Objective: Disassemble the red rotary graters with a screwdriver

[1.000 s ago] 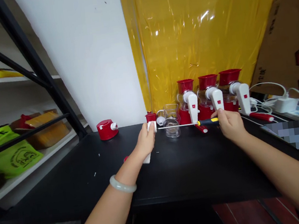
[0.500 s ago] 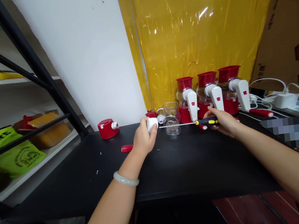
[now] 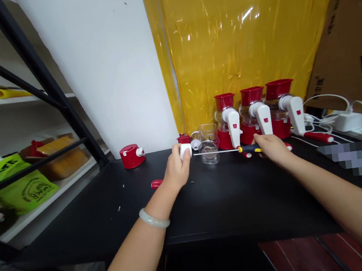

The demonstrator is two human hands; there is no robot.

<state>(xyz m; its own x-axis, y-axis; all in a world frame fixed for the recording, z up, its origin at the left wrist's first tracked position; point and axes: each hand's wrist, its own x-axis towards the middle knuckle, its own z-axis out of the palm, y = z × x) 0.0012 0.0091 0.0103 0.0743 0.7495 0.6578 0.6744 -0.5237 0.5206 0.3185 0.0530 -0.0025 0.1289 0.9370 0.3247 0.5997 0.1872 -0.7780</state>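
My left hand (image 3: 177, 166) is closed around a white plastic part (image 3: 185, 150), held above the black table. My right hand (image 3: 271, 148) grips the black and yellow handle of a screwdriver (image 3: 249, 148). Its long thin shaft points level to the left, and its tip meets or nearly meets the right side of the white part. Behind the shaft stands a clear plastic housing (image 3: 209, 153). A red handle (image 3: 156, 183) lies beside my left wrist, partly covered by it. Several tiny pieces, perhaps screws, lie on the tabletop.
At the back right stand three red and white crank graters (image 3: 227, 121). A round red base (image 3: 132, 156) sits at the back left. White cables and a power strip (image 3: 347, 120) lie on the right. A black metal frame (image 3: 46, 90) and shelves rise at the left.
My right hand has rolled over the screwdriver handle, covering more of it. The left hand still holds the white part, with the shaft lined up to it. The view has shifted slightly.
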